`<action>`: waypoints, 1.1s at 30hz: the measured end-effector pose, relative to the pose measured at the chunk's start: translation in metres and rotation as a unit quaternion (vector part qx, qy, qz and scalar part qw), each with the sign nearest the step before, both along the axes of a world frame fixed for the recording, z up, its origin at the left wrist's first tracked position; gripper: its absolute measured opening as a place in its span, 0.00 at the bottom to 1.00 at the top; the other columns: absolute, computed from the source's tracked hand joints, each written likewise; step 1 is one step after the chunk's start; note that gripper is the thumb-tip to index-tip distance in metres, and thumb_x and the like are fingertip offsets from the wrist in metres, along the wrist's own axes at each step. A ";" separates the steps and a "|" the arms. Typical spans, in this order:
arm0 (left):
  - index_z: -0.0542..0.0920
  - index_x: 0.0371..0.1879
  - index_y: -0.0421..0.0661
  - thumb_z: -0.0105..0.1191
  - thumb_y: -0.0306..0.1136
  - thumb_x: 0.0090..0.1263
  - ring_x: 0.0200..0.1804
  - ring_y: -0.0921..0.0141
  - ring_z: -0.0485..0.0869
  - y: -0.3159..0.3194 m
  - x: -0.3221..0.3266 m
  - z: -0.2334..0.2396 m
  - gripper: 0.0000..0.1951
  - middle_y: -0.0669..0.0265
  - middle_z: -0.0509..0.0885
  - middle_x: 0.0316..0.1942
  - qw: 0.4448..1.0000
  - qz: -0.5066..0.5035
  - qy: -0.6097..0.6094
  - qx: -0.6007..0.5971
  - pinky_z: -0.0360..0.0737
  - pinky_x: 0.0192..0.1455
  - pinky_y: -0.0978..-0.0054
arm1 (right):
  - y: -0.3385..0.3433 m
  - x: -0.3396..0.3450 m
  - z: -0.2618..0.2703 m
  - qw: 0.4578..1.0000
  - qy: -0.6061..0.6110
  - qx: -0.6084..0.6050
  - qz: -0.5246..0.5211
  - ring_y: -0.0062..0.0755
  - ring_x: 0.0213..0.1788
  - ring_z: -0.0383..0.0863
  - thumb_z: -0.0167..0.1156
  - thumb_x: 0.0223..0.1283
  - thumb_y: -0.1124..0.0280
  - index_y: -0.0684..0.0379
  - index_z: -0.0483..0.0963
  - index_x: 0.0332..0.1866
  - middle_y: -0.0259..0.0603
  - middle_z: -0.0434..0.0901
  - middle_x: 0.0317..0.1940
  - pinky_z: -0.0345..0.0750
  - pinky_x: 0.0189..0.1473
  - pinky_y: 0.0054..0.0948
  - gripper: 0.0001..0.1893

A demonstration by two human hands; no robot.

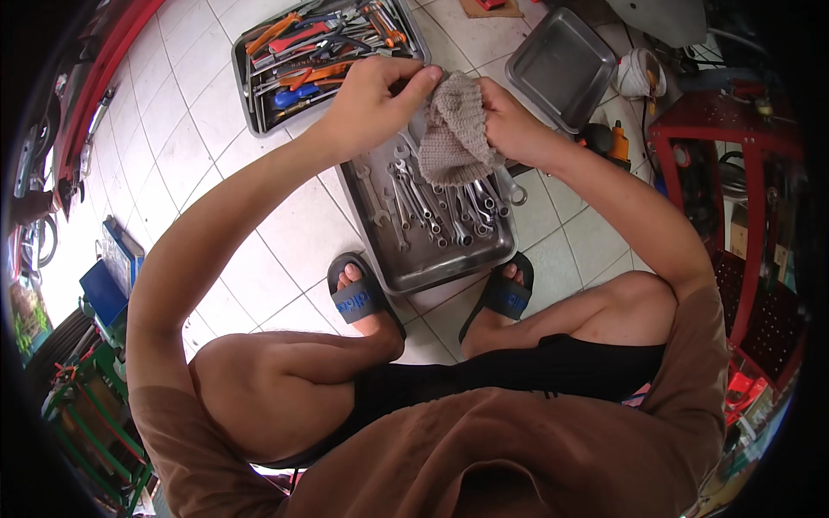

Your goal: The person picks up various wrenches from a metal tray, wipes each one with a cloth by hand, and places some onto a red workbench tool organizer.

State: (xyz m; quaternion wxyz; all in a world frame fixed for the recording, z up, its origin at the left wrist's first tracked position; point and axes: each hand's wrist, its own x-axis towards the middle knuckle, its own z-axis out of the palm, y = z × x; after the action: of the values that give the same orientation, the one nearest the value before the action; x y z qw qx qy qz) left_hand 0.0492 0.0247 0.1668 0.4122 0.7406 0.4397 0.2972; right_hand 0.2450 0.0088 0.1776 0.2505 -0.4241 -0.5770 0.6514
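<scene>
My right hand (515,126) grips a bunched beige knitted cloth (453,129) above the far part of a metal tray (414,281). My left hand (379,103) is at the cloth's upper left edge, thumb and forefinger close together; whether they pinch the cloth or a tool at it cannot be seen. Many combination wrenches lie in the tray below, mostly side by side, with a double open-end wrench (372,197) apart at the left. A large ring-ended wrench (516,194) juts over the tray's right rim. The cloth hides part of the wrenches.
Beyond my left hand stands a tray (243,97) full of pliers, screwdrivers and other tools. A bare-bottomed metal tray (560,65) lies at the far right, near a white roll (638,74). A red metal rack (745,162) stands right. My sandalled feet flank the wrench tray.
</scene>
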 end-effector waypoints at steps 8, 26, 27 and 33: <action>0.81 0.35 0.35 0.50 0.42 0.71 0.23 0.79 0.67 0.005 -0.022 0.003 0.19 0.70 0.73 0.17 0.996 0.032 -0.017 -0.086 0.68 0.27 0.76 | -0.001 0.006 -0.017 0.996 -0.063 -0.035 0.043 0.26 0.49 0.77 0.55 0.63 0.73 0.66 0.67 0.54 0.42 0.77 0.46 0.73 0.53 0.25 0.16; 0.77 0.22 0.39 0.47 0.41 0.73 0.17 0.80 0.72 -0.027 -0.017 0.027 0.19 0.71 0.74 0.15 0.925 -0.170 -0.027 -0.340 0.66 0.17 0.82 | 0.008 0.003 0.004 0.938 -0.146 0.115 0.294 0.41 0.26 0.78 0.56 0.50 0.77 0.72 0.73 0.30 0.56 0.77 0.23 0.72 0.31 0.34 0.07; 0.77 0.22 0.39 0.47 0.40 0.74 0.17 0.80 0.71 -0.028 -0.017 0.031 0.19 0.70 0.74 0.15 0.929 -0.185 -0.015 -0.319 0.66 0.17 0.82 | 0.005 0.001 0.007 0.938 -0.138 0.134 0.287 0.44 0.24 0.77 0.56 0.48 0.77 0.73 0.72 0.27 0.57 0.75 0.21 0.71 0.29 0.36 0.07; 0.76 0.23 0.38 0.44 0.39 0.74 0.17 0.77 0.68 -0.031 -0.025 0.028 0.19 0.68 0.72 0.14 0.950 -0.250 0.034 -0.183 0.65 0.21 0.78 | 0.004 0.003 0.016 0.919 -0.166 0.162 0.319 0.52 0.24 0.75 0.56 0.43 0.79 0.71 0.71 0.24 0.56 0.75 0.20 0.70 0.28 0.39 0.05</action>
State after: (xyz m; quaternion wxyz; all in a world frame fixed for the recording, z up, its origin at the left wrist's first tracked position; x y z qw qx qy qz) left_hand 0.0246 -0.0060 0.1946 0.5862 0.7485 0.3012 0.0740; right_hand 0.2477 0.0125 0.1937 -0.0041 -0.2730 -0.8127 0.5147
